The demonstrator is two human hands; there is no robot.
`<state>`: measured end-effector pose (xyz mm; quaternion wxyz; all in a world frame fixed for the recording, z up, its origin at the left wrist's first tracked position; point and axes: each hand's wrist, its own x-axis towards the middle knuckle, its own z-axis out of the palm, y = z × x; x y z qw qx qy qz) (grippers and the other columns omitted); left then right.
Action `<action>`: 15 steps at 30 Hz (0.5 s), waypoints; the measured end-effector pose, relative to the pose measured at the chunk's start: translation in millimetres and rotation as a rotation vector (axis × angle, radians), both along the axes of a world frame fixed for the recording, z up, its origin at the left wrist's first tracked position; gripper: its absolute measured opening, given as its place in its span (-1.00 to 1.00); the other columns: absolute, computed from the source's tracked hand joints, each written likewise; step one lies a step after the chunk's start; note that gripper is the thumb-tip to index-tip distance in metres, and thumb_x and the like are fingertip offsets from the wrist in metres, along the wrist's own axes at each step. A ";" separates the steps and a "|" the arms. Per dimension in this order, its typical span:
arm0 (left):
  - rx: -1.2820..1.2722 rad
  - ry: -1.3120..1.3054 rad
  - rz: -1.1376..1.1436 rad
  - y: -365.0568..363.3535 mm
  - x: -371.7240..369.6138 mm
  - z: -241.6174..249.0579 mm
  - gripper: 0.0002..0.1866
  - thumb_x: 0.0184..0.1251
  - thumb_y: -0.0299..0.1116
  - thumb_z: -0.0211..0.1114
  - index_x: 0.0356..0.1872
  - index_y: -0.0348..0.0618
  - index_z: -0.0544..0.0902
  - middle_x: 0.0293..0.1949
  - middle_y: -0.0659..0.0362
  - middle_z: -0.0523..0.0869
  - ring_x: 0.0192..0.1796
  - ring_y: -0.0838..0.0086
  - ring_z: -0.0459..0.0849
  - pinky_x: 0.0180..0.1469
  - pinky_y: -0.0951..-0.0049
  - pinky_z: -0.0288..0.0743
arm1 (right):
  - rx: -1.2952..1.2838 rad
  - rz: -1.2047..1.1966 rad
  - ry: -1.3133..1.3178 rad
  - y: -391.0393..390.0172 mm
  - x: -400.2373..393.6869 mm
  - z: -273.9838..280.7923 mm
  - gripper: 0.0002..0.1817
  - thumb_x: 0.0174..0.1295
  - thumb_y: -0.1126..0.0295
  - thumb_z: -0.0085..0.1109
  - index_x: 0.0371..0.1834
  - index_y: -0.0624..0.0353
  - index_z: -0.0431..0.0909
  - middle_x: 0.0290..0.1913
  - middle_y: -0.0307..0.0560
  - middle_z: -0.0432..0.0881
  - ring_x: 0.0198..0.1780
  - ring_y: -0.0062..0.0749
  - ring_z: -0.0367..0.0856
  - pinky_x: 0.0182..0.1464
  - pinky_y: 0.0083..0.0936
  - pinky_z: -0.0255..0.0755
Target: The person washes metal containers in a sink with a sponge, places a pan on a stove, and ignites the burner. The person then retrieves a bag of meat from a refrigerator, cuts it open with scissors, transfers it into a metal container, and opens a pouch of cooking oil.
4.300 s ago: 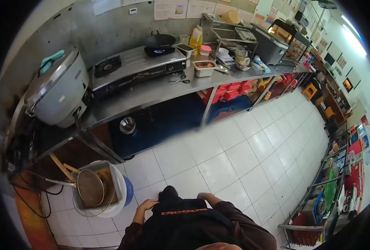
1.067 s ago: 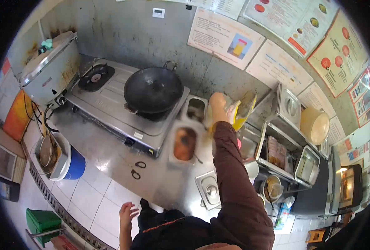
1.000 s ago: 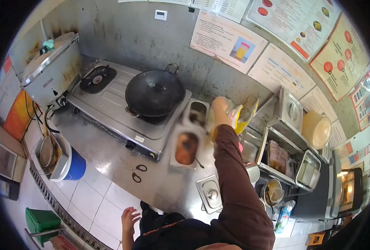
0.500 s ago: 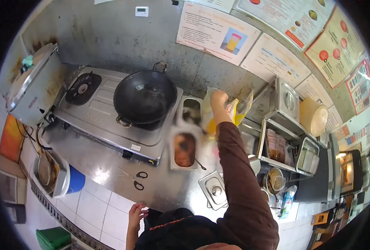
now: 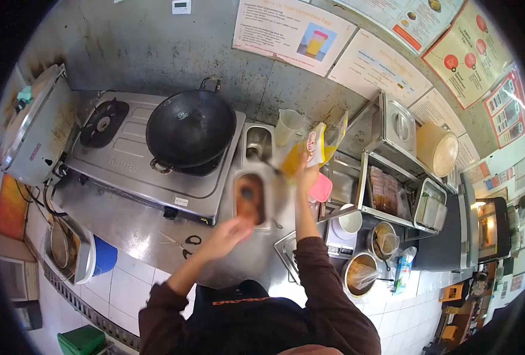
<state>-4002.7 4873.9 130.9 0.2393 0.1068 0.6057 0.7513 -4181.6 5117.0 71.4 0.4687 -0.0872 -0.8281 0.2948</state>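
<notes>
My right hand (image 5: 305, 171) is closed at the lower left side of a yellow plastic pouch (image 5: 316, 145) with a red and white label, its forearm reaching up from the bottom of the view. My left hand (image 5: 234, 232), slightly blurred, reaches over the counter with fingers stretched towards a steel container (image 5: 264, 225) of reddish-brown sauce, fingertips overlapping its lower edge. A dark ladle head lies in that sauce. Behind it sits a second steel container (image 5: 259, 142), and a clear measuring jug (image 5: 288, 126) stands beside the pouch.
A black wok (image 5: 191, 128) rests on the right burner of a steel gas stove (image 5: 126, 163). Scissors (image 5: 188, 244) lie on the counter by my left forearm. To the right are a pink lid (image 5: 320, 188), a white bowl (image 5: 350, 222), pots and a steel rack (image 5: 386, 222).
My right hand has come down from beside the jug to the pouch. My left hand has risen from below the counter edge to the sauce container. The view has shifted slightly right.
</notes>
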 end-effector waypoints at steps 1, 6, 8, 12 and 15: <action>-0.019 0.086 -0.022 15.5 -15.8 11.9 -0.83 0.23 -0.33 0.10 -0.25 -0.17 0.50 -0.36 0.26 0.55 -0.29 0.57 0.52 -0.24 0.56 0.40 | -0.216 -0.039 -0.061 5.1 -3.0 -1.2 -0.57 0.10 0.14 0.11 -0.25 0.38 0.47 -0.38 0.08 0.55 -0.36 -0.05 0.51 -0.33 -0.39 0.36; -0.176 0.397 -0.057 73.1 -70.0 33.8 -0.78 0.21 -0.31 0.11 -0.18 -0.19 0.45 -0.31 0.20 0.54 -0.29 0.54 0.52 -0.21 0.53 0.41 | -0.828 0.143 0.026 23.9 -10.6 14.2 -0.57 0.18 0.16 0.05 -0.35 0.45 0.50 -0.42 -0.02 0.60 -0.42 -0.37 0.52 -0.32 -0.49 0.38; -0.236 0.485 -0.044 91.4 -86.1 36.1 -0.76 0.19 -0.30 0.13 -0.19 -0.22 0.44 -0.31 0.17 0.54 -0.29 0.50 0.53 -0.18 0.50 0.41 | -0.852 0.271 0.274 32.8 -17.8 11.6 -0.60 0.21 0.20 0.01 -0.36 0.45 0.52 -0.40 -0.13 0.58 -0.38 -0.54 0.47 -0.33 -0.54 0.36; -0.414 0.549 0.288 138.1 -124.9 3.8 -0.72 0.20 -0.28 0.08 -0.18 -0.29 0.45 -0.26 0.06 0.54 -0.24 0.34 0.53 -0.10 0.41 0.38 | -0.876 0.313 0.298 34.1 -11.5 26.7 -0.65 0.22 0.25 0.00 -0.35 0.42 0.53 -0.42 -0.12 0.57 -0.40 -0.58 0.46 -0.35 -0.60 0.35; -0.393 0.509 0.495 166.4 -149.7 -8.3 -0.64 0.25 -0.19 -0.03 -0.15 -0.31 0.44 -0.21 0.02 0.53 -0.16 0.28 0.51 -0.05 0.36 0.35 | -0.783 0.240 0.131 35.9 -3.4 50.6 -0.67 0.21 0.26 0.01 -0.38 0.40 0.53 -0.42 -0.14 0.57 -0.43 -0.60 0.46 -0.38 -0.63 0.34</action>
